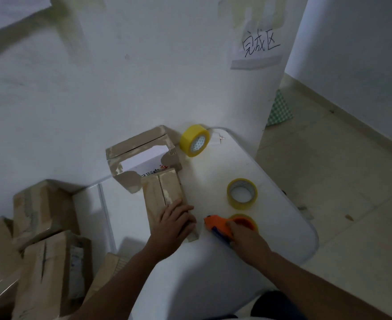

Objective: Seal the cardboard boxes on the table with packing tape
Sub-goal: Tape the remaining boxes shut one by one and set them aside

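Note:
A small cardboard box lies on the white table, its top flaps closed with a seam down the middle. My left hand rests flat on its near end. Just right of the box, my right hand grips an orange tape dispenser that carries a yellowish roll. Behind the small box stands an open cardboard box with its flaps up.
A yellow tape roll stands on edge by the wall. Another roll lies flat right of the small box. Several cardboard boxes are piled at lower left beside the table. The table's rounded edge drops to the tiled floor on the right.

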`<action>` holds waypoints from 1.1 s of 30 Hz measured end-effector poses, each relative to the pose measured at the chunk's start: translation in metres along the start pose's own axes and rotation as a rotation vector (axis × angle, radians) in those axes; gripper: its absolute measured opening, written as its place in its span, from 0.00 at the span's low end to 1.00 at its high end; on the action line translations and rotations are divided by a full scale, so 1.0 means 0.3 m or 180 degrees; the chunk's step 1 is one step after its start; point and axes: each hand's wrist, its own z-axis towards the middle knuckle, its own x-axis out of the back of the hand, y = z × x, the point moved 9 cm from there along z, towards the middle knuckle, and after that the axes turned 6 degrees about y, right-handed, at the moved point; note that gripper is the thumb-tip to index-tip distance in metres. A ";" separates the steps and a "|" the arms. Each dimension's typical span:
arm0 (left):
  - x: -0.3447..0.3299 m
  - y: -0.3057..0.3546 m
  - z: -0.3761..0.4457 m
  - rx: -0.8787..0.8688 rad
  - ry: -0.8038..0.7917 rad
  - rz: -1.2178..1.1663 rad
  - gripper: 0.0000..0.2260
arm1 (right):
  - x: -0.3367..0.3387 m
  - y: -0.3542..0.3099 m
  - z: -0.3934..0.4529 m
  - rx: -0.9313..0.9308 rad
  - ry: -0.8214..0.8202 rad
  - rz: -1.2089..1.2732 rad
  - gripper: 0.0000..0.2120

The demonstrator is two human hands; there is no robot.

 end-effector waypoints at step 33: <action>0.005 -0.044 -0.086 -0.0026 -0.0039 0.0787 0.30 | -0.012 -0.192 0.004 -0.0887 0.1243 0.3827 0.09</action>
